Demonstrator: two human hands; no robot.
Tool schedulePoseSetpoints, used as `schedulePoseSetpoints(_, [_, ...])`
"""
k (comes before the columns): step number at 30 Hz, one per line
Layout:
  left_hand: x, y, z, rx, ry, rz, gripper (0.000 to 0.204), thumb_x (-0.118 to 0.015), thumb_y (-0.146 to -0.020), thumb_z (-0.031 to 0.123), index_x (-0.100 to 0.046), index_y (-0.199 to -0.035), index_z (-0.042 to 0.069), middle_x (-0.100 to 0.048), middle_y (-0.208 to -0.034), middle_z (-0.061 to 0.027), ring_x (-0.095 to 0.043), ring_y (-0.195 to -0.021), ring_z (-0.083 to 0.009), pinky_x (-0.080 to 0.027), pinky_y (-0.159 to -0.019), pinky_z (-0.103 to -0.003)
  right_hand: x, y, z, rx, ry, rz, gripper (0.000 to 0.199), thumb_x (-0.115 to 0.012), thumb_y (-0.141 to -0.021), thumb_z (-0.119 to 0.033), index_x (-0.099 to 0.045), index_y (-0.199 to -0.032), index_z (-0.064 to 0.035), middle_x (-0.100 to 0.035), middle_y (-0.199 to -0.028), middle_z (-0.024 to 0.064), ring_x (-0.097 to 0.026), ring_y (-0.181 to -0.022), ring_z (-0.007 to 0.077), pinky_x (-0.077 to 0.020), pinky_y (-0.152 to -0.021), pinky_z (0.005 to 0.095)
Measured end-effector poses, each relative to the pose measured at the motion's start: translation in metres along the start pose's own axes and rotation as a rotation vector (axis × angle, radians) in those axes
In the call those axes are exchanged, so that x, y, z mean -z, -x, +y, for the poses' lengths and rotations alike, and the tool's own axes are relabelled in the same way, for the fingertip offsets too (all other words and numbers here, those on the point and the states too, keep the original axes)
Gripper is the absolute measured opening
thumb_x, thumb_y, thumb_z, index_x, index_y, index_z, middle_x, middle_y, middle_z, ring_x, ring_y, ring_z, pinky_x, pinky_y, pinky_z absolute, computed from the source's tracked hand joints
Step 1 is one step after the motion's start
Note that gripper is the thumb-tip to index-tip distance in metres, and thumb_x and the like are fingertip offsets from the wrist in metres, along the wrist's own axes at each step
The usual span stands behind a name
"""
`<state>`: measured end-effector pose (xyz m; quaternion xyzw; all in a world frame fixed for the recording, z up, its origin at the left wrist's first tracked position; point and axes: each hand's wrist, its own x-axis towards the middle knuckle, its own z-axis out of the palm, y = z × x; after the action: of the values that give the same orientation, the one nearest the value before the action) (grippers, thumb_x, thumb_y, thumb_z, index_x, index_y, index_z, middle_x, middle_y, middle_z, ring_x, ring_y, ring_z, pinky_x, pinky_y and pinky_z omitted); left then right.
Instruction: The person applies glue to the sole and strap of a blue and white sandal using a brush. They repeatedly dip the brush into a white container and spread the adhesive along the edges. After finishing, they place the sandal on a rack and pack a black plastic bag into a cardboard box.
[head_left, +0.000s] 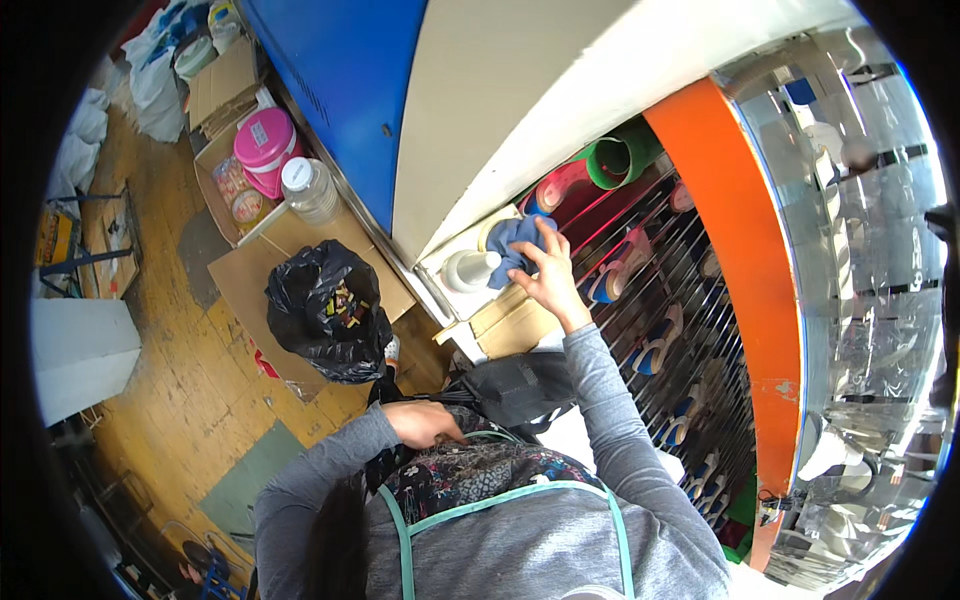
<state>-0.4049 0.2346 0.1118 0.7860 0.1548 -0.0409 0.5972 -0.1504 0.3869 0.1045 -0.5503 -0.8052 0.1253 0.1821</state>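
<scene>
My right hand reaches forward to a crumpled blue cloth on a white ledge. Its bent fingers and thumb are closed on the cloth, which lies over or against a round pale thing I cannot make out. Just left of the cloth a whitish bottle with a tapered grey top touches or nearly touches it. My left hand rests low at my lap, by the dark flowered apron with mint edging. Its fingertips are hidden at the apron's fold, so its grip does not show.
Left stands a black bag-lined bin with small wrapped scraps inside. Beyond it are a clear jar with a white lid, a pink lidded tub and cardboard. A machine with an orange frame, taut threads and spools fills the right.
</scene>
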Motion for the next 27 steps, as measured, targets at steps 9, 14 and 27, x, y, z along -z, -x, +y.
schedulePoseSetpoints(9, [0.056,-0.107,0.008,0.073,-0.402,1.107,0.032,-0.058,-0.077,0.007,-0.062,-0.107,-0.003,-0.06,-0.11,-0.022,-0.061,-0.096,-0.0354,-0.051,-0.077,-0.044,0.005,0.023,0.048,-0.528,-1.674,0.603,0.025,-0.05,-0.095,-0.009,-0.05,-0.12,-0.0088,-0.061,-0.113,0.0099,-0.063,-0.099,0.0265,-0.0543,-0.085,0.0431])
schedulePoseSetpoints(14, [0.097,-0.19,-0.021,0.609,-1.023,1.017,0.035,-0.057,-0.081,0.02,-0.067,-0.104,-0.005,-0.062,-0.113,-0.0175,-0.049,-0.119,-0.0411,-0.038,-0.101,-0.05,0.023,0.04,0.059,-0.348,-1.757,0.644,0.033,-0.054,-0.093,-0.017,-0.052,-0.125,-0.0087,-0.06,-0.119,0.0098,-0.061,-0.106,0.025,-0.0509,-0.093,0.0414])
schedulePoseSetpoints(27, [0.106,-0.141,0.068,-0.082,-0.439,1.494,0.02,-0.056,-0.087,0.009,-0.053,-0.104,0.0,-0.056,-0.098,-0.0187,-0.056,-0.092,-0.0391,-0.044,-0.085,-0.048,-0.048,-0.004,0.045,-0.798,-0.618,0.764,0.019,-0.066,-0.083,-0.017,-0.06,-0.092,-0.0018,-0.063,-0.07,0.0083,-0.059,-0.063,0.015,-0.0467,-0.059,0.0328])
